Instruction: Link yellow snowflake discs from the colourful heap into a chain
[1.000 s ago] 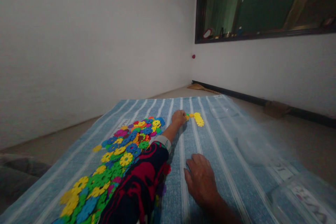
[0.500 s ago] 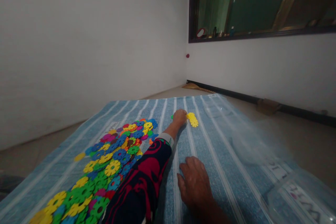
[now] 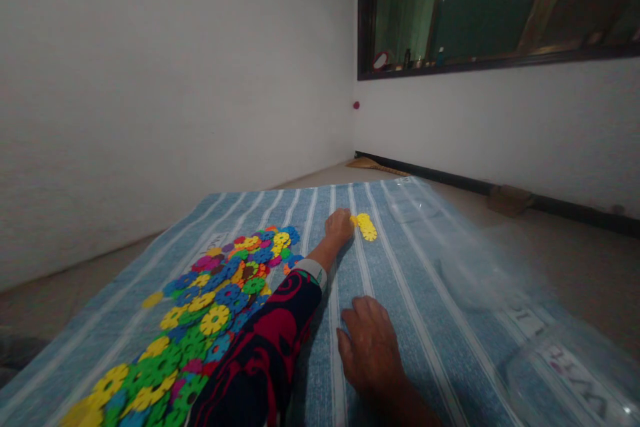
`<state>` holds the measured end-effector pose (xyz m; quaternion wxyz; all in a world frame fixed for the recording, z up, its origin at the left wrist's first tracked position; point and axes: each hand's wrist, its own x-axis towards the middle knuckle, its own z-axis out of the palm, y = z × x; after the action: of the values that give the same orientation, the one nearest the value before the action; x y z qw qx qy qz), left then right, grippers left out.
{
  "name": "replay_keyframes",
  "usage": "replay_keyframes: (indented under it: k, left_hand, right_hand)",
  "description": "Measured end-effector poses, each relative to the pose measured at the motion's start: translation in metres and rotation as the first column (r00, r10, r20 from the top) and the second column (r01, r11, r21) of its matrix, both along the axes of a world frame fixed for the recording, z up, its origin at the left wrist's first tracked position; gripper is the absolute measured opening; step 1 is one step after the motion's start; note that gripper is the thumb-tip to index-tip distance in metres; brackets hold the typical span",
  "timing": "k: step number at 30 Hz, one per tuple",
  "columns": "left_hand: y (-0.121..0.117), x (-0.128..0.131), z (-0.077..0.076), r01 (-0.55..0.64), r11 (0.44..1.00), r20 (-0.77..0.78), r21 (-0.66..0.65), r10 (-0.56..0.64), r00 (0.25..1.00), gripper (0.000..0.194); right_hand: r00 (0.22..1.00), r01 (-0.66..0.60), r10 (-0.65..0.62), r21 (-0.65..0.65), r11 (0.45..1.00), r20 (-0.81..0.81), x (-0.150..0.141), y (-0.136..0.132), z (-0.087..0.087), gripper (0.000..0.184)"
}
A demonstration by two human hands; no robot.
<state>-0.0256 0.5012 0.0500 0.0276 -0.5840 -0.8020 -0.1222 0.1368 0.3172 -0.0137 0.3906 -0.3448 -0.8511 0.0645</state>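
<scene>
My left hand (image 3: 339, 223), its sleeve dark with red swirls, reaches to the far part of the striped cloth. Its fingers are bent closed, and whatever they hold is hidden behind the hand. Just right of it lies a small overlapping cluster of yellow flower-shaped discs (image 3: 368, 229). Nearer to me, my right hand (image 3: 371, 343) rests palm down on the cloth, fingers slightly curved and apart, holding nothing. Left of my left forearm spreads a long heap of notched flower discs (image 3: 215, 320) in blue, green, yellow, red and orange.
The blue-and-white striped cloth (image 3: 420, 320) covers the surface. Clear plastic bags or containers (image 3: 480, 280) lie along its right side. A lone yellow disc (image 3: 153, 299) sits left of the heap. Walls and a window (image 3: 480, 7) stand behind, with a broom (image 3: 364, 163) on the floor.
My left hand has shifted slightly left, away from the yellow cluster. A bit of green seen beside it earlier is now hidden. My right hand stays in place.
</scene>
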Motion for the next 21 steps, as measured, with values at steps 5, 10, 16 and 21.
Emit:
replay_keyframes:
  k: [5, 10, 16, 21]
  left_hand:
    - [-0.008, 0.005, -0.003, -0.088, 0.996, 0.016, -0.021, 0.088, 0.996, 0.030]
    - [-0.008, 0.007, -0.007, -0.158, 0.987, 0.048, -0.043, 0.160, 0.986, 0.029]
    - [-0.006, 0.009, -0.010, -0.193, 0.980, 0.083, -0.042, 0.196, 0.977, 0.029]
    - [-0.004, 0.012, -0.011, -0.200, 0.979, 0.104, -0.033, 0.202, 0.974, 0.030]
  right_hand:
    - [1.000, -0.009, 0.009, 0.003, 1.000, -0.009, 0.000, 0.000, -0.001, 0.012]
    - [1.000, -0.003, 0.003, 0.007, 1.000, -0.017, 0.000, 0.000, 0.000, 0.013]
    - [1.000, -0.004, 0.004, 0.000, 1.000, -0.011, 0.000, 0.000, 0.001, 0.012]
    - [1.000, -0.009, 0.009, -0.028, 1.000, 0.011, 0.000, 0.000, 0.001, 0.012]
